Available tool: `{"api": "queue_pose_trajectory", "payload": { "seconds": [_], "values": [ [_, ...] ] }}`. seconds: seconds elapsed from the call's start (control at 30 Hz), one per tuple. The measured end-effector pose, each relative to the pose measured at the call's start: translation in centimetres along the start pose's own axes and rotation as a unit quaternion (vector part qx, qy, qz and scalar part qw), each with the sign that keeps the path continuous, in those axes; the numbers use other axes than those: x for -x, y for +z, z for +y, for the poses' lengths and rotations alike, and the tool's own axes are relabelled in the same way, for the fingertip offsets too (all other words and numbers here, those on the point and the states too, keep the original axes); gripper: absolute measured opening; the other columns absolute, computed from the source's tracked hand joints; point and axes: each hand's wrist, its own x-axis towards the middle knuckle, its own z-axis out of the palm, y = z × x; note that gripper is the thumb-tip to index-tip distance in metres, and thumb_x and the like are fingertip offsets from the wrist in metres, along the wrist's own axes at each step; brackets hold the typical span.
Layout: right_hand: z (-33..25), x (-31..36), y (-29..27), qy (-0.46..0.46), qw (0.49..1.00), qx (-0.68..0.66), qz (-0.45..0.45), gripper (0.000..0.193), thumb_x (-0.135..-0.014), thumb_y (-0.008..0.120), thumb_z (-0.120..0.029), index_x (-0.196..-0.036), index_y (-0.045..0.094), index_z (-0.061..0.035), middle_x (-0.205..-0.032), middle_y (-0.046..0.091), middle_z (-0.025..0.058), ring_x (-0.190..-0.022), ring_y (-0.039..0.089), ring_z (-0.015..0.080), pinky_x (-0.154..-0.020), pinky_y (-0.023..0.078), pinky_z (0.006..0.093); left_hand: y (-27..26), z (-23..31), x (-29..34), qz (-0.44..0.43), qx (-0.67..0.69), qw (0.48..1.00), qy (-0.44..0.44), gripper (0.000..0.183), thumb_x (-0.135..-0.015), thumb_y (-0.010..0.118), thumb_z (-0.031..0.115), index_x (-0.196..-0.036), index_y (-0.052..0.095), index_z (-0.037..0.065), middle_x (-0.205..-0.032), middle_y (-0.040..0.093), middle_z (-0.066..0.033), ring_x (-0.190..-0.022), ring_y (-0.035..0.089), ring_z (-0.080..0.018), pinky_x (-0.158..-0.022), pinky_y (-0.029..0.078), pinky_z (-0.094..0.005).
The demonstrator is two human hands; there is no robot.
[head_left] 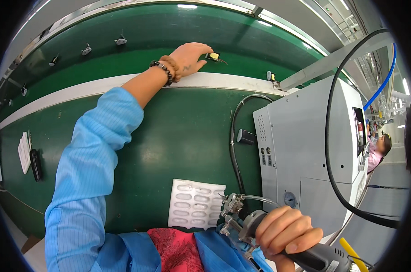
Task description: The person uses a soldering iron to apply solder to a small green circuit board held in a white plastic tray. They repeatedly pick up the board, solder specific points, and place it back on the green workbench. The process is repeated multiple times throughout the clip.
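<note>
I can read no text from here, on the grey machine [300,145] or the tool [322,260] near it.

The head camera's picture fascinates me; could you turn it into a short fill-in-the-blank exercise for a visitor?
1. The right hand grips a tool, while the left hand is beside a small black-and-____ part.
2. Beaded bracelets circle the person's ____ wrist.
3. The white tray has hollows that are ____ in shape.
4. In the picture, the grey machine stands to the ____ of the tray.

Missing words: yellow; left; oval; right.
</note>
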Motion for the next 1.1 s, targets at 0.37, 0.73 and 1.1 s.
{"api": "queue_pose_trajectory", "payload": {
  "seconds": [0.37, 0.73, 1.1],
  "values": [
    [-0.5, 0.0, -0.9, 0.000, 1.000, -0.019, -0.004, 0.034, -0.087, 0.077, -0.019, -0.090, 0.047, -0.0028, -0.060, 0.056, 0.0061, -0.045, 0.056, 0.0156, -0.040, 0.050, 0.0274, -1.0, 4.0, -1.4, -0.018, 0.132, 0.985, -0.111, 0.026, -0.090, 0.069, 0.016, -0.112, 0.065, 0.003, -0.098, 0.072, -0.0148, -0.090, 0.069, -0.0294, -0.087, 0.052, -0.0361],
    [-0.8, 0.8, -1.1, 0.000, 0.999, 0.021, -0.030, 0.055, -0.085, 0.074, -0.049, -0.106, 0.046, -0.0067, -0.067, 0.057, 0.0004, -0.051, 0.056, 0.0096, -0.044, 0.048, 0.0208, -10.5, 20.5, 18.0, -0.050, 0.305, 0.943, -0.126, 0.021, -0.081, 0.074, 0.000, -0.102, 0.071, -0.001, -0.100, 0.073, -0.0145, -0.092, 0.070, -0.0275, -0.081, 0.055, -0.0352],
    [-0.3, -0.5, 0.6, 0.017, 0.997, 0.015, -0.077, 0.058, -0.084, 0.073, -0.052, -0.109, 0.047, -0.0067, -0.069, 0.055, 0.0005, -0.052, 0.056, 0.0099, -0.045, 0.048, 0.0208, -7.3, 23.5, 22.2, -0.034, 0.267, 0.960, -0.075, 0.034, -0.076, 0.078, 0.005, -0.109, 0.067, 0.003, -0.099, 0.071, -0.0111, -0.093, 0.067, -0.0291, -0.083, 0.051, -0.0381]
  ]
}}
